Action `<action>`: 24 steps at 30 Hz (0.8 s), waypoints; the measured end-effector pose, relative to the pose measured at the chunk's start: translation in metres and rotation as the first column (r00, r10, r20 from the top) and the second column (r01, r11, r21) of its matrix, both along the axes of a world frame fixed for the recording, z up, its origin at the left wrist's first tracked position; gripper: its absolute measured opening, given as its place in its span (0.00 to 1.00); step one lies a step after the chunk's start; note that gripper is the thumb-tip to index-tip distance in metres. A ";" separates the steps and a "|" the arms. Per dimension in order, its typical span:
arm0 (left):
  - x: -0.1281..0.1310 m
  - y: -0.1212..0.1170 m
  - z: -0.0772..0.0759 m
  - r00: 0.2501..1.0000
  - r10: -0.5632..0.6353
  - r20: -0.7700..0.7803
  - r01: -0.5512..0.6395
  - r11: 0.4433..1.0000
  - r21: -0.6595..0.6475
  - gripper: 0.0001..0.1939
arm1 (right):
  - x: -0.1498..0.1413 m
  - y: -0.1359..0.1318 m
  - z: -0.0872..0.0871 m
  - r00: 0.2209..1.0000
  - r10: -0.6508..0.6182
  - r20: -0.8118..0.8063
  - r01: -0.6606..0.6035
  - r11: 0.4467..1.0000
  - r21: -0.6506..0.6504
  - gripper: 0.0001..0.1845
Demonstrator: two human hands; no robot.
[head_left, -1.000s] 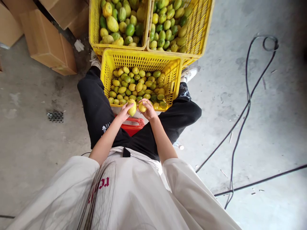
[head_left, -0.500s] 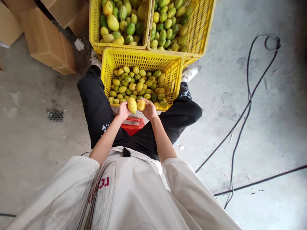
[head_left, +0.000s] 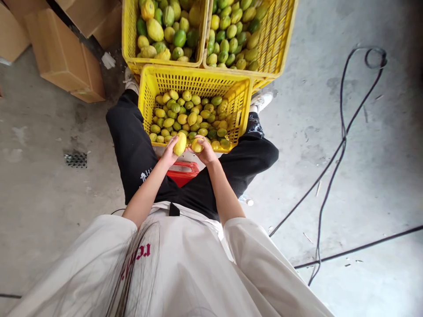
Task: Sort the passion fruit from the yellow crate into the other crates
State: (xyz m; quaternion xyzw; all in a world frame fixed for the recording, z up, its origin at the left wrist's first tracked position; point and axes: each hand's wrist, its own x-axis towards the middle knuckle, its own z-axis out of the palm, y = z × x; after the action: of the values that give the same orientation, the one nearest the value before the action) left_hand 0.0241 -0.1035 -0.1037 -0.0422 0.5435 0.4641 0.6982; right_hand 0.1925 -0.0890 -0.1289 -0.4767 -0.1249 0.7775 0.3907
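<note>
My left hand [head_left: 169, 154] is closed around a large yellow lemon [head_left: 180, 144]. A smaller yellow lemon [head_left: 197, 145] sits in my right hand [head_left: 207, 152], its fingers wrapped round it. Both hands are side by side over the near rim of a yellow slatted crate [head_left: 245, 118] between my knees. Inside that crate lie many yellow and green lemons [head_left: 192, 118]. The undersides of the held lemons are hidden by my palms.
Beyond stand a left yellow crate [head_left: 129, 33] and a right yellow crate [head_left: 283, 39], both holding lemons. Cardboard boxes [head_left: 59, 53] are at far left. A red plastic object [head_left: 181, 177] is between my thighs. A black cable [head_left: 343, 136] loops over the floor at right.
The larger lemon has turned and shifted slightly left and up in my left hand. The smaller lemon has turned in my right hand, with its fingers further over it.
</note>
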 end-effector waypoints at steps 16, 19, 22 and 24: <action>0.004 0.002 0.000 0.982 -0.050 -0.182 0.052 0.999 0.002 0.13 | 0.000 0.000 -0.012 0.991 0.115 -0.072 -0.112 0.993 0.045 0.16; 0.003 0.004 0.003 0.989 -0.012 -0.145 0.014 1.000 0.010 0.10 | 0.000 0.000 -0.013 0.993 0.102 -0.059 -0.101 0.995 0.024 0.17; 0.001 0.006 0.007 0.997 0.056 -0.058 -0.056 0.998 -0.007 0.08 | -0.001 0.000 -0.014 0.997 0.065 -0.050 -0.066 0.998 -0.014 0.16; 0.001 0.006 0.009 0.998 0.069 0.007 -0.069 0.998 -0.009 0.10 | -0.002 0.000 -0.014 0.997 0.022 -0.072 -0.025 0.999 -0.040 0.15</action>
State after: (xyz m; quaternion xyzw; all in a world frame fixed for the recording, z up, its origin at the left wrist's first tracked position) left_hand 0.0249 -0.0979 -0.0943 -0.0657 0.5411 0.4855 0.6835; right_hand 0.1901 -0.0892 -0.1425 -0.4549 -0.1005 0.8010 0.3760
